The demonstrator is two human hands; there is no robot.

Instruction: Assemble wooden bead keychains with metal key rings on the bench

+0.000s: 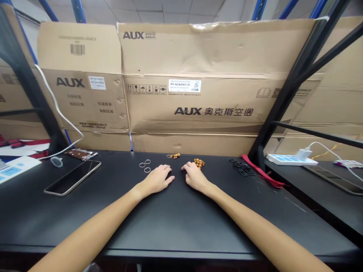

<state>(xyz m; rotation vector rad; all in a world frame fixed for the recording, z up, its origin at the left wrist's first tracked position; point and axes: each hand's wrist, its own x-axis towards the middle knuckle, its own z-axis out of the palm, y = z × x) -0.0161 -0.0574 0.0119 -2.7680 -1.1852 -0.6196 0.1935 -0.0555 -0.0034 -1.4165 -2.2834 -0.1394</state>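
My left hand [157, 179] rests on the black tabletop [181, 226], its fingers stretched forward and the thumb held apart; nothing shows in it. Just left of it lie a few thin metal rings [147, 170]. My right hand [195, 176] is also down on the table, fingers loosely bent and slightly apart, with no object visible in them. A cluster of brown bead-like pieces [199, 163] lies right beyond this hand, which covers part of it. Farther back, between the hands, is a key ring with small golden-brown beads [176, 155].
Black rings or loops [242, 167] lie in a pile at right, beside a red strap [262, 172]. At left are a phone [73, 178], a brown packet [81, 153] and a power strip [18, 168]. Cardboard panels [215, 56] stand behind; a black metal frame [295, 83] rises at right.
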